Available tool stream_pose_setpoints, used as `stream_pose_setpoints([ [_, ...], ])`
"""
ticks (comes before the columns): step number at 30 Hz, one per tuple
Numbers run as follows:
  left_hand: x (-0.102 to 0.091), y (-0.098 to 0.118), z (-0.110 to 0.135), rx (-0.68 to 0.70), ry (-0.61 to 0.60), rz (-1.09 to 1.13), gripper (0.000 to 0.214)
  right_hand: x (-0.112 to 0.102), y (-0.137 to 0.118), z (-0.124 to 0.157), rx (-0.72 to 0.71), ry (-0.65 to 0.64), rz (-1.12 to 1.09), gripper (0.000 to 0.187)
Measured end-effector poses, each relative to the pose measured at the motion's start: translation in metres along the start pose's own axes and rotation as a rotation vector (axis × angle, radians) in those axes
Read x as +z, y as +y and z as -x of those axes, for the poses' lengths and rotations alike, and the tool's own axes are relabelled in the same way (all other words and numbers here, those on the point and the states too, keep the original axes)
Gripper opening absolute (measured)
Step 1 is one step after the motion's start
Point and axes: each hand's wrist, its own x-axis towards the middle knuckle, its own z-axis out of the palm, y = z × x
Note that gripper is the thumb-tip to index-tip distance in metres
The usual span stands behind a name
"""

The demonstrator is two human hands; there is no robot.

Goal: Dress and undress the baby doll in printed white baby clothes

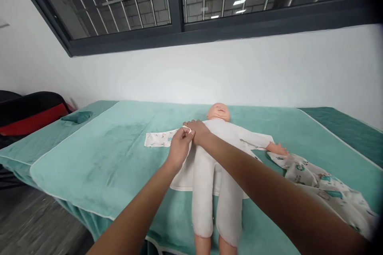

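Observation:
A baby doll (220,131) with a white cloth body lies on its back, head toward the wall. Beneath it a baby shirt (182,183) is spread open, its printed sleeve (160,139) stretched out flat to the left. My left hand (181,141) is closed in a pinch on the shirt's fabric near the inner end of that sleeve. Right beside it, at the doll's shoulder, my right hand (200,130) has its fingers curled; what lies under them is hidden. The doll's arm on this side is covered by my hands. Its other arm (257,139) points out to the right.
Another printed garment (326,187) lies crumpled at the right, by the doll's outstretched hand. A green plush cover (89,159) drapes the table. At the far left stands a black and red chair (36,115). Behind the table is a white wall (149,75) beneath a barred window.

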Motion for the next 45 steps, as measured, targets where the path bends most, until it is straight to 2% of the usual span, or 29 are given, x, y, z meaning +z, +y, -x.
stream_pose_setpoints([
  [3,0.007,-0.001,0.005,-0.014,-0.020,0.074,0.022,0.001,0.004,-0.002,0.021,0.024,-0.033,0.033],
  [6,0.010,-0.002,0.006,0.003,-0.030,0.075,0.022,-0.005,0.005,0.003,0.017,0.054,-0.066,0.025],
  [9,0.004,-0.004,0.005,0.039,0.015,0.000,0.021,-0.017,0.004,0.024,0.014,0.128,-0.086,0.020],
  [11,-0.004,-0.007,0.005,0.046,0.062,-0.026,0.021,-0.023,0.006,0.051,0.072,0.259,-0.129,0.027],
  [12,-0.008,-0.010,0.004,0.027,0.068,-0.024,0.022,-0.022,0.010,0.068,0.132,0.353,-0.174,0.031],
  [14,-0.016,-0.015,0.004,-0.028,0.055,0.010,0.024,-0.012,0.022,0.105,0.339,0.639,-0.380,0.033],
  [15,-0.019,-0.018,0.003,-0.051,0.045,0.033,0.025,-0.004,0.031,0.123,0.482,0.737,-0.464,0.031],
  [16,-0.020,-0.020,0.002,-0.068,0.035,0.053,0.025,0.006,0.040,0.140,0.644,0.778,-0.523,0.032],
  [17,-0.021,-0.022,0.002,-0.076,0.031,0.069,0.026,0.017,0.050,0.154,0.820,0.780,-0.567,0.032],
  [18,-0.019,-0.023,0.001,-0.077,0.035,0.077,0.025,0.028,0.060,0.166,0.927,0.751,-0.629,0.035],
  [20,-0.014,-0.022,-0.001,-0.084,0.043,0.074,0.025,0.043,0.073,0.178,0.975,0.704,-0.745,0.042],
  [22,-0.008,-0.019,-0.002,-0.074,0.047,0.059,0.025,0.049,0.078,0.180,0.956,0.692,-0.813,0.047],
  [26,-0.002,-0.013,-0.002,-0.026,0.023,0.037,0.025,0.045,0.070,0.172,0.950,0.743,-1.052,0.054],
  [28,-0.004,-0.012,-0.002,-0.050,0.017,0.041,0.025,0.044,0.066,0.170,0.883,0.742,-1.201,0.065],
  [31,-0.005,-0.011,-0.002,-0.051,0.022,0.053,0.024,0.044,0.064,0.168,0.750,0.659,-1.387,0.082],
  [34,-0.004,-0.004,-0.006,-0.022,0.032,0.036,0.024,0.041,0.067,0.161,0.703,0.643,-1.519,0.086],
  [37,-0.004,0.004,-0.012,-0.057,0.055,0.034,0.025,0.034,0.067,0.145,0.699,0.661,-1.522,0.086],
  [39,-0.006,0.005,-0.016,-0.084,0.071,0.037,0.027,0.030,0.064,0.133,0.709,0.608,-1.480,0.094],
  [42,-0.011,0.000,-0.019,-0.111,0.099,0.015,0.028,0.029,0.055,0.121,0.703,0.505,-1.498,0.107],
  [45,-0.016,-0.007,-0.018,-0.106,0.097,0.005,0.029,0.033,0.051,0.121,0.682,0.483,-1.592,0.112],
])
